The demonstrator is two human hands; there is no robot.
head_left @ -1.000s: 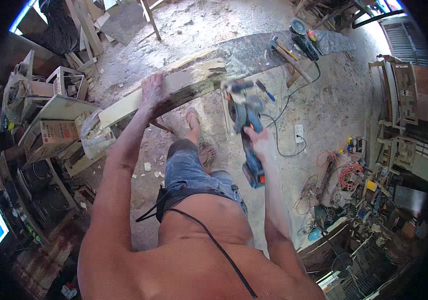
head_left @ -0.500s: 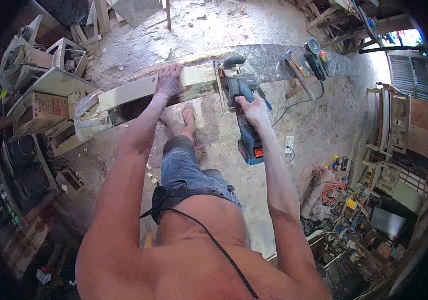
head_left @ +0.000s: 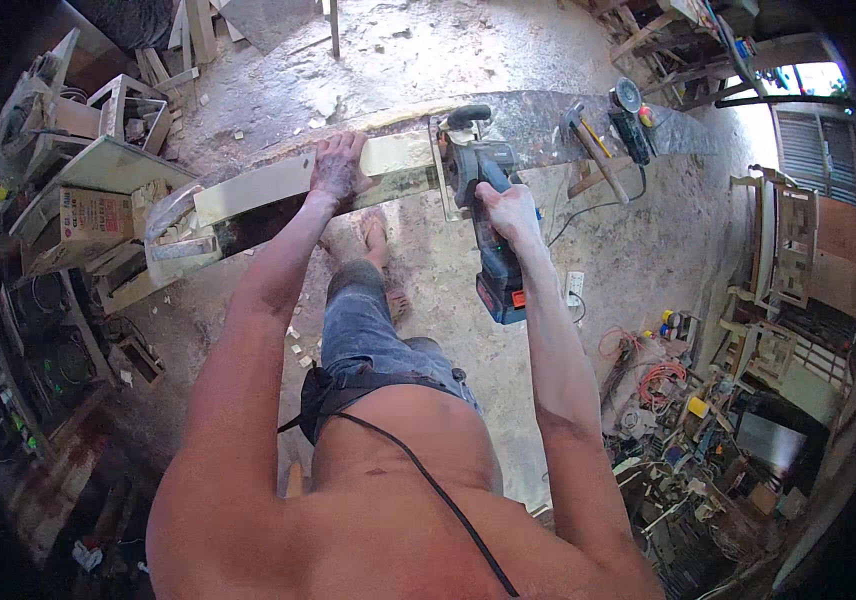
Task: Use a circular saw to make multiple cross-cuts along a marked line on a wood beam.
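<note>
A pale wooden board [head_left: 258,186] lies along the bench [head_left: 538,115]. Across its upper face rests my left hand [head_left: 339,170], fingers over the far side and thumb out to the right, holding it down. My right hand [head_left: 510,213] is wrapped round the rear handle of a cordless circular saw [head_left: 488,165]. The saw's base plate sits at the board's right end, and its battery points toward me. Its blade is hidden, so I cannot tell how it meets the wood.
To the right on the bench lie a hammer [head_left: 603,155] and a corded angle grinder [head_left: 631,122]. A power strip [head_left: 575,288] is on the floor. At left stands a cardboard box [head_left: 93,225] among wood pieces; tools and cables pile up at lower right.
The saw and my right hand have moved slightly away from me, across the board's right end. My left hand stays at about the same place on the board.
</note>
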